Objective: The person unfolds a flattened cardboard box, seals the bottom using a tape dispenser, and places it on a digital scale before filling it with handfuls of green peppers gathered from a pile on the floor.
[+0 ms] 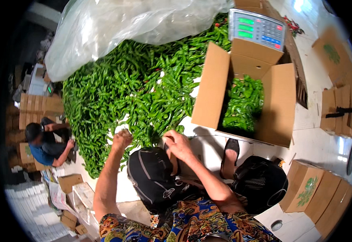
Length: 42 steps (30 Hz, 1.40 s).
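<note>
Tiled floor (307,117), peppers (103,88) heaped, carton (278,105) beside, probably for easy reach; left hand (122,139), right hand (178,144) curled, can't tell if either grip's pinching.

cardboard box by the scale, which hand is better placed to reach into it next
Probably the right hand: it is nearer the cardboard box, which stands to the person's right. The left hand is farther left, by the near edge of the spread green peppers.

Peppers (103,90) show green beyond left hand (122,139), carton (211,86) reads brown right of right hand (178,143), trousers (149,171) black below both, shirt (196,220) multicoloured, swirl-patterned
</note>
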{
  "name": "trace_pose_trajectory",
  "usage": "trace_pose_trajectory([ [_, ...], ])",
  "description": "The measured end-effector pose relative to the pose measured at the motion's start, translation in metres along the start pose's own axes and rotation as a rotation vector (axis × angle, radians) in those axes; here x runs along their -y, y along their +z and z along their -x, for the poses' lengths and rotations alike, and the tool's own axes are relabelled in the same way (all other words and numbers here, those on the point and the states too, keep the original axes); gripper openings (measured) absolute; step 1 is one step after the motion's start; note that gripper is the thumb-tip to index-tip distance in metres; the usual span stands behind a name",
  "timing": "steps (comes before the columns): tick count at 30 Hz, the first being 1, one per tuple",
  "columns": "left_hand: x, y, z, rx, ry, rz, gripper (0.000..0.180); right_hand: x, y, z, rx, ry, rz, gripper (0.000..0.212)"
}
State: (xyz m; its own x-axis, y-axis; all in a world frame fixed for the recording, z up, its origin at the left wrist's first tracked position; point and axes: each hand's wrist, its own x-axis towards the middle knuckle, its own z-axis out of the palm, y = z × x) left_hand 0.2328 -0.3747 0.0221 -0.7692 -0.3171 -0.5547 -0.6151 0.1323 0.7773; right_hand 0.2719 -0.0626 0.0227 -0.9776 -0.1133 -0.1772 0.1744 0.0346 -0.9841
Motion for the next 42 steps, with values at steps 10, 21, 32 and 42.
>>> trace_pose_trajectory([
  [10,0.128,0.061,-0.005,0.142,0.078,-0.269,0.033,-0.152,-0.004,0.014,-0.197,0.434,0.336,0.036],
  [21,-0.052,0.267,-0.121,0.323,1.07,-0.872,0.033,-0.178,-0.03,-0.014,-0.449,0.589,-0.005,0.067],
  [32,-0.083,0.512,-0.221,0.197,1.555,-1.175,0.042,-0.216,-0.055,-0.002,-0.279,0.444,0.342,0.082],
  [42,-0.096,0.526,-0.228,0.469,1.194,-1.447,0.042,-0.222,-0.063,-0.001,-0.288,0.477,0.254,0.08],
])
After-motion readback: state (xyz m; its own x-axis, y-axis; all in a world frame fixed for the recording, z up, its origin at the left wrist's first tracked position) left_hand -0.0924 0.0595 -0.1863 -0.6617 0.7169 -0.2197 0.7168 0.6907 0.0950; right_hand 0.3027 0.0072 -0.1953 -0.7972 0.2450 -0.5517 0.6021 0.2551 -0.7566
